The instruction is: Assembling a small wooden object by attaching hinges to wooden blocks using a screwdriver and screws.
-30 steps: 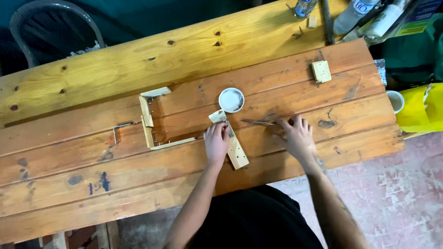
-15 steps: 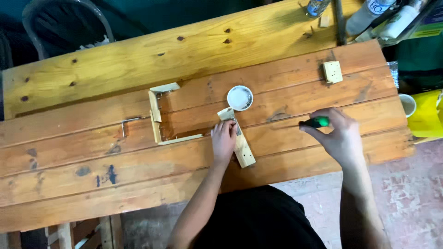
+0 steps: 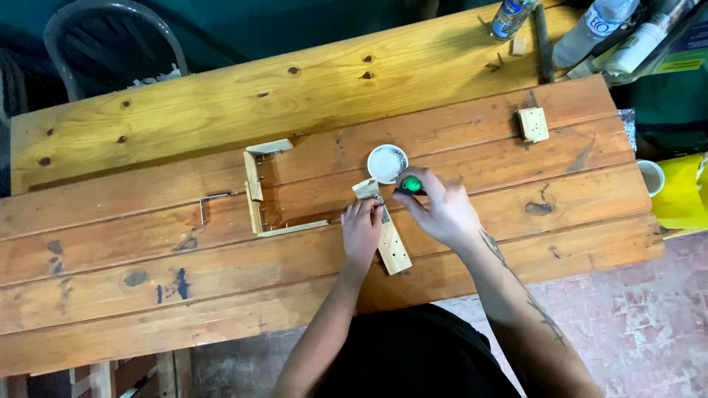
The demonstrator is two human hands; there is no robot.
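A short pale wood strip (image 3: 391,247) lies slanted on the plank table (image 3: 147,243). My left hand (image 3: 361,230) presses down on its upper part. My right hand (image 3: 439,211) is closed on a tool with a green handle (image 3: 410,183), whose tip is hidden near the strip's top end. A small round white lid (image 3: 387,163) sits just above the strip. To the left lies a three-sided frame of thin wood strips (image 3: 259,191).
A small square wood block (image 3: 533,124) rests at the table's right end. Plastic bottles (image 3: 590,33) and sticks crowd the far right corner. A white cup (image 3: 651,177) and a yellow object (image 3: 682,195) sit off the right edge. A dark chair (image 3: 110,44) stands behind.
My right hand picked up the green-handled tool from the right side of the table and brought it left to the strip's top end. My left hand stayed on the strip.
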